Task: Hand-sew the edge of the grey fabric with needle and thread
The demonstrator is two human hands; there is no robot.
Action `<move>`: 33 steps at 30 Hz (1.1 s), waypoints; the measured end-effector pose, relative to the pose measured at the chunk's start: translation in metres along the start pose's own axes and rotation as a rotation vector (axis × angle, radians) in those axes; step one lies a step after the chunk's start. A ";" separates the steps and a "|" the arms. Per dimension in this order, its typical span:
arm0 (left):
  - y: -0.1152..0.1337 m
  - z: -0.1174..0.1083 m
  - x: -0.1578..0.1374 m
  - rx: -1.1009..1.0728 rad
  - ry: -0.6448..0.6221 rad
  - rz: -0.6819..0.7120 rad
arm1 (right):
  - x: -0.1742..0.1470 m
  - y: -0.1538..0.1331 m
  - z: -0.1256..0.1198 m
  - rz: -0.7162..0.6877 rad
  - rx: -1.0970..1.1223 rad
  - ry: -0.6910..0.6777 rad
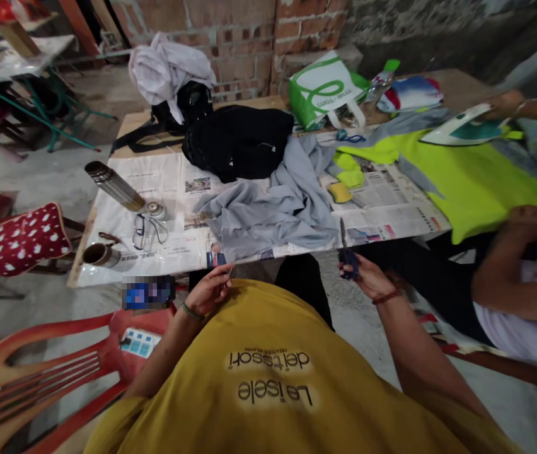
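My right hand [369, 276] grips a pair of scissors [348, 261] with dark blue handles, their blades pointing up toward the table edge. My left hand [210, 291] is in front of my yellow shirt, thumb and fingers pinched together. A thin, pale, needle-like thing [231, 272] shows at its fingertips, too small to name surely. Between and beyond both hands, a crumpled grey cloth [273, 211] lies at the table's near edge; neither hand touches it.
Newspaper covers the table [193, 255]. On it are a thermos [115, 186], glasses [148, 232], a cup [101, 254], a black bag [240, 142] and a yellow sponge [340, 193]. At right, another person holds an iron [467, 129] on a neon-yellow garment [471, 176]. A red chair [36, 334] stands left.
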State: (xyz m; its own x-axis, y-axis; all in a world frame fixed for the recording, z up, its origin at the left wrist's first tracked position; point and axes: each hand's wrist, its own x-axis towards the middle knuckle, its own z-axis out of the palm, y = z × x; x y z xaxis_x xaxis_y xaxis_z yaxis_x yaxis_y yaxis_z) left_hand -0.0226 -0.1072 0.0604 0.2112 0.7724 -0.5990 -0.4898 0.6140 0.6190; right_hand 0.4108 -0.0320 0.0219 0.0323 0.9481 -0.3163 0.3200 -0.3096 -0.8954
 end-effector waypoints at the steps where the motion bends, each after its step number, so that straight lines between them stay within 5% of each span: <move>1: 0.000 0.000 0.000 0.005 0.002 -0.002 | -0.010 0.000 0.005 -0.007 0.168 -0.047; 5: 0.001 0.002 0.001 0.014 -0.007 -0.004 | -0.034 -0.019 0.030 0.007 0.385 -0.257; 13: -0.005 0.006 -0.002 -0.029 -0.003 0.054 | -0.019 -0.062 0.086 0.086 -0.122 -0.837; 18: -0.012 0.009 -0.016 0.004 0.100 0.061 | -0.004 -0.081 0.112 -0.087 -0.350 -1.077; 21: -0.014 0.010 -0.021 0.011 0.130 0.046 | 0.003 -0.090 0.122 -0.005 -0.404 -1.207; 27: -0.017 0.009 -0.021 0.004 0.150 0.057 | 0.010 -0.108 0.143 0.060 -0.263 -1.359; 33: -0.017 0.011 -0.020 0.041 0.171 0.064 | 0.004 -0.121 0.170 0.125 -0.187 -1.372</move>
State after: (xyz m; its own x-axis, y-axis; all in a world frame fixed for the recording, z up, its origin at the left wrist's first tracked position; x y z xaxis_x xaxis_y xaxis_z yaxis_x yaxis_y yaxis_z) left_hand -0.0090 -0.1309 0.0675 0.0320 0.7735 -0.6330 -0.4620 0.5730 0.6769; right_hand 0.2117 -0.0026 0.0758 -0.8405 0.0540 -0.5392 0.5078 -0.2689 -0.8184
